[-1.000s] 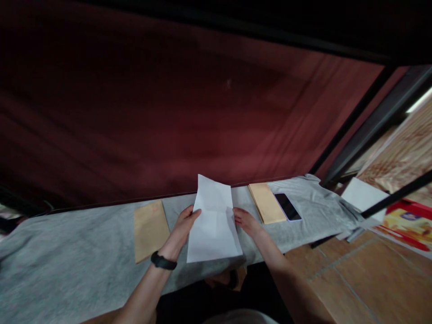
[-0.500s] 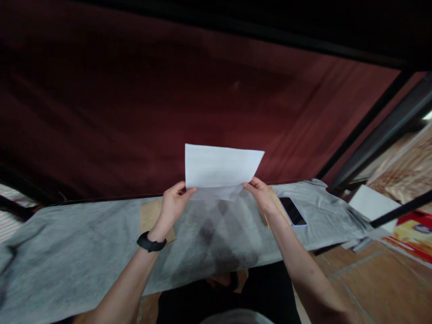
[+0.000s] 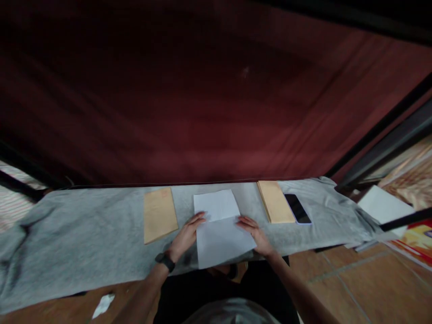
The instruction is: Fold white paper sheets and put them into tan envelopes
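A white sheet of paper [image 3: 224,240] with a crease across it lies low over the grey cloth, its near edge reaching past the cloth's front. My left hand [image 3: 189,233], with a dark band on its wrist, has its fingers closed at the paper's left edge near the crease. On the opposite edge, my right hand [image 3: 254,231] holds the paper at about the same height. A brown envelope [image 3: 160,215] lies flat to the left of my left hand. Beyond my right hand rests a stack of brown envelopes [image 3: 276,202].
A phone [image 3: 297,208] lies against the right side of the stack. Grey cloth [image 3: 84,234] covers the long narrow surface, backed by a dark red panel [image 3: 209,112]. Black bars [image 3: 381,126] stand at the right. A crumpled white scrap [image 3: 103,305] is on the tiled floor.
Both hands have brought the paper down from a raised, tilted position to the cloth, nearer my body. The crease now shows across it, and the left envelope is fully uncovered.
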The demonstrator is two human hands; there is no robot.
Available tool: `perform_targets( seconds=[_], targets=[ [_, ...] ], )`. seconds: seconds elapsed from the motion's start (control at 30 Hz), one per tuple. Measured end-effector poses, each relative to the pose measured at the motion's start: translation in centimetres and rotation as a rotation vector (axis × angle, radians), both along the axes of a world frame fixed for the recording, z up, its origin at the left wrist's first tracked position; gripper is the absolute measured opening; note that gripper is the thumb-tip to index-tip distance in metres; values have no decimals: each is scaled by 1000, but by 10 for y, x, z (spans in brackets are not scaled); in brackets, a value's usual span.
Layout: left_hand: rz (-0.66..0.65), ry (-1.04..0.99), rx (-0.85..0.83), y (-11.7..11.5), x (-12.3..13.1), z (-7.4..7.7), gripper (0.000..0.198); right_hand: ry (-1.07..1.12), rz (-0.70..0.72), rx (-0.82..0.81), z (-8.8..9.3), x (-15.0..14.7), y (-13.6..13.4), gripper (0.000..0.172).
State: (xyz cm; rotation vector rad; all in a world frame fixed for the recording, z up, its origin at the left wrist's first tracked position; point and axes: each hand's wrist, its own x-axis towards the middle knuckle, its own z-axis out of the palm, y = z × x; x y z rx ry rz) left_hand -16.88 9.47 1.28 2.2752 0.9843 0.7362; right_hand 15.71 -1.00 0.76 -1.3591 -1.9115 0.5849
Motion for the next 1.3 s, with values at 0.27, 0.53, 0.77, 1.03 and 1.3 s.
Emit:
perform_targets(
  seconds=[0.27, 0.53, 0.77, 1.03, 1.3],
  targets=[
    [-43, 241, 5, -20, -26, -8, 66, -346, 146, 7, -1, -8, -36, 62],
    [-195, 269, 9, -60, -16, 29, 78, -392, 210, -1, 9, -25, -38, 65],
    [-255, 474, 68, -91, -23, 28, 87, -314, 214, -72, 7, -25, -41, 63],
    [-155, 206, -70, -70, -54, 18, 53, -51, 166, -103, 4, -17, -38, 34],
    [188, -45, -218, -58, -25, 0, 30, 48, -27, -172, 10, -18, -30, 29]
  ],
)
